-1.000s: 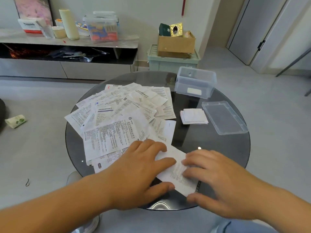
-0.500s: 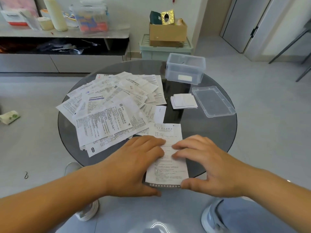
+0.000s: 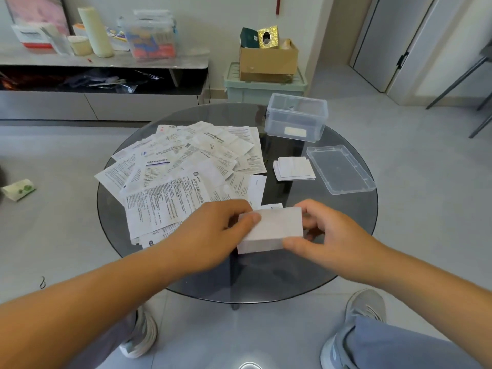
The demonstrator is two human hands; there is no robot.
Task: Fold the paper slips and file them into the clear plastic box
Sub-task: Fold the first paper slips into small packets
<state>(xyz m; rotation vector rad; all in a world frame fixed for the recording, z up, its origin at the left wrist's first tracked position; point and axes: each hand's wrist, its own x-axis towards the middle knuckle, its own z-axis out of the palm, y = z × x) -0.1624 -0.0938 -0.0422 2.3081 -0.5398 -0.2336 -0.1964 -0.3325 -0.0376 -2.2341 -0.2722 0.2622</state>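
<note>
Paper slip (image 3: 274,228), folded into a blank white rectangle, sits pinched in each grip: left hand (image 3: 213,235), right hand (image 3: 334,237).

Blocked across the left half of the table (image 3: 279,278) by a fan of loose slips (image 3: 186,177). Passable along a narrow bare strip between those and the folded stack (image 3: 294,168), back to the box (image 3: 277,123), open on top. Tight between stack and lid (image 3: 340,169). Taken up at the near middle by left hand (image 3: 213,230) and right hand (image 3: 327,235), both pinching one folded slip (image 3: 271,230). Bare along the near rim.
</note>
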